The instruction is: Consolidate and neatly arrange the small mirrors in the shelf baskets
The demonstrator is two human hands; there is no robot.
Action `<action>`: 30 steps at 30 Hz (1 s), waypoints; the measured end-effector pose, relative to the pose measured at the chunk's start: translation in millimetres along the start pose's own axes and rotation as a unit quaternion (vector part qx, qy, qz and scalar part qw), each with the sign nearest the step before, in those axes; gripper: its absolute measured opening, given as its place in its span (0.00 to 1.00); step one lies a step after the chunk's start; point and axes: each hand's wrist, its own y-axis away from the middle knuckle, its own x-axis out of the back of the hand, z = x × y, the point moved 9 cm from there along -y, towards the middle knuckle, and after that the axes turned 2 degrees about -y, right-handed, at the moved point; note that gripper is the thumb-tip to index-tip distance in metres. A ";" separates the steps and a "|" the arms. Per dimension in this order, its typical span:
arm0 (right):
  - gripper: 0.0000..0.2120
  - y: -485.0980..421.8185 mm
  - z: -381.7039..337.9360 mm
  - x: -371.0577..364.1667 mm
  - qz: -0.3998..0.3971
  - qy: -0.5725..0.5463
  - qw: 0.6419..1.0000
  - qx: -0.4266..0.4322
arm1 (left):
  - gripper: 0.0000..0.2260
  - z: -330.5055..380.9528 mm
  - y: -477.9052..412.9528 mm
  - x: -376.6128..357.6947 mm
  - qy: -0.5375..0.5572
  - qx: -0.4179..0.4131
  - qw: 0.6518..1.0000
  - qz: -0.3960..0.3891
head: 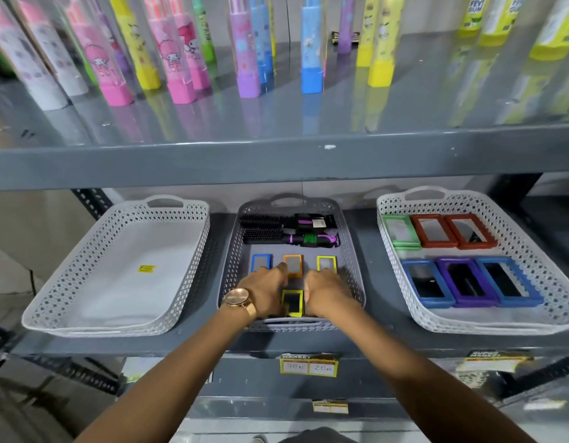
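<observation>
Mirrors in the grey basket (353, 257) lie flat, long axes running front to back: blue (261, 262), orange (293, 265), yellow (326, 263), and a nearer yellow-framed one (292, 302). Left hand (266, 290) and right hand (327, 290) rest curled either side of it; whether they grasp anything cannot be told.

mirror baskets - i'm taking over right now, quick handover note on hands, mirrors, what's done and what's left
Left hand and right hand: both knuckles-up in the grey basket, among the small mirrors; grip not visible.
Grey basket: blue mirror, orange mirror, yellow mirror in a row, a fourth mirror between the hands, brushes at the back.
Right basket: six larger mirrors in two rows.
Left basket: only a yellow sticker.
Left: straighten the front row.
</observation>
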 end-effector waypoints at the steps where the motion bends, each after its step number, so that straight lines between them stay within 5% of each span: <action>1: 0.14 -0.7 -3.0 -0.5 0.007 0.013 1.000 0.001 | 0.18 4.1 -1.2 -0.6 -0.026 -0.005 1.000 0.003; 11: 0.20 -10.7 -14.5 -1.5 0.065 0.053 0.996 -0.008 | 0.21 17.6 -10.4 -6.9 -0.075 -0.010 0.996 0.047; 23: 0.15 -2.9 -8.7 5.7 0.069 0.062 0.996 0.012 | 0.20 10.6 1.6 3.5 -0.069 0.041 0.995 0.056; 30: 0.06 27.2 19.5 79.2 0.164 -0.123 0.979 0.008 | 0.15 -0.8 30.8 51.7 0.010 0.055 0.987 0.149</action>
